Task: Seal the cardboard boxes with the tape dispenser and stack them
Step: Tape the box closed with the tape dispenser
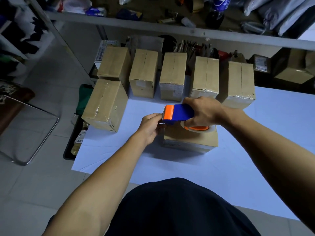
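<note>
My right hand (pixel 203 111) grips a blue and orange tape dispenser (pixel 179 112) with a clear tape roll (pixel 198 128), held just above a small cardboard box (pixel 189 141) on the white table (pixel 238 167). My left hand (pixel 151 126) pinches the loose tape end at the dispenser's toothed orange front. Several taped cardboard boxes stand in a row behind, among them one (pixel 144 73) near the middle and one (pixel 238 82) at the right. At the table's left corner, one box (pixel 105 104) sits in front of another (pixel 114 63).
A grey shelf board (pixel 153 26) with clutter and a dark bottle (pixel 215 16) runs overhead at the back. A chrome-framed stool (pixel 34 133) stands on the tiled floor at the left. More cartons (pixel 293 70) sit at the back right.
</note>
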Demonstrator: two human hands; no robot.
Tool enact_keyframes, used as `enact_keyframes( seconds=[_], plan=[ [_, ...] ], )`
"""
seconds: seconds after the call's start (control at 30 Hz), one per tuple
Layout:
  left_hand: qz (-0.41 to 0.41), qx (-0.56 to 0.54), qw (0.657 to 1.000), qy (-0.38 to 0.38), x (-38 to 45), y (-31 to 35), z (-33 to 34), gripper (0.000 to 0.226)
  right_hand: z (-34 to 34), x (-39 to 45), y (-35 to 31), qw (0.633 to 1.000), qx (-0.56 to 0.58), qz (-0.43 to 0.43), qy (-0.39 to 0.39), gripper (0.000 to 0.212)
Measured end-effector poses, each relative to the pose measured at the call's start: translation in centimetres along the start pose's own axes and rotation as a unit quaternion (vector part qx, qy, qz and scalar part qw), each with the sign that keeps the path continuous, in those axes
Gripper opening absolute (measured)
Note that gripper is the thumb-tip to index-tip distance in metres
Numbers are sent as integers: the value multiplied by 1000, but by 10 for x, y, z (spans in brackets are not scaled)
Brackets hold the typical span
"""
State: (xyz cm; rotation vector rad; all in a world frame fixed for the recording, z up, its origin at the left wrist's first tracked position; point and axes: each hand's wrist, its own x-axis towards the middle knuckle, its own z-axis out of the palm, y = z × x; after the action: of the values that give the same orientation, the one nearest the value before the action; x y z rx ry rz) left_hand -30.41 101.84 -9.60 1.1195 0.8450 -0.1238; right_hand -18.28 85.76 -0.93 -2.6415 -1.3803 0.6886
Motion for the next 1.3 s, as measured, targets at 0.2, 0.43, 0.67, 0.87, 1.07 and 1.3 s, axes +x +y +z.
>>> enact_keyframes(
  seconds=[0.2, 0.43, 0.67, 0.87, 1.07, 1.3],
  plan=[
    [9, 13, 1000, 20, 0, -1, 1, 12, -2, 0, 1, 1000, -30, -8, -6, 55],
    [21, 55, 996, 65, 3, -9, 4, 13, -2, -1, -2, 997, -74, -31, -2, 60],
    [-4, 42, 994, 100, 5, -12, 0, 11, -3, -3, -8, 996, -89, -28, -14, 58],
    [-48, 33, 995, 85, 4, -21, -18, 8, -7, -12, -3, 995, -97, -21, -34, 56],
    [-78, 17, 997, 21, 6, -30, -15, 10, -7, -17, 1, 994, -110, -10, -19, 52],
    [-62, 56, 996, 15, 8, -42, -2, 16, -2, -17, 6, 996, -86, -8, -13, 54]
  ],
)
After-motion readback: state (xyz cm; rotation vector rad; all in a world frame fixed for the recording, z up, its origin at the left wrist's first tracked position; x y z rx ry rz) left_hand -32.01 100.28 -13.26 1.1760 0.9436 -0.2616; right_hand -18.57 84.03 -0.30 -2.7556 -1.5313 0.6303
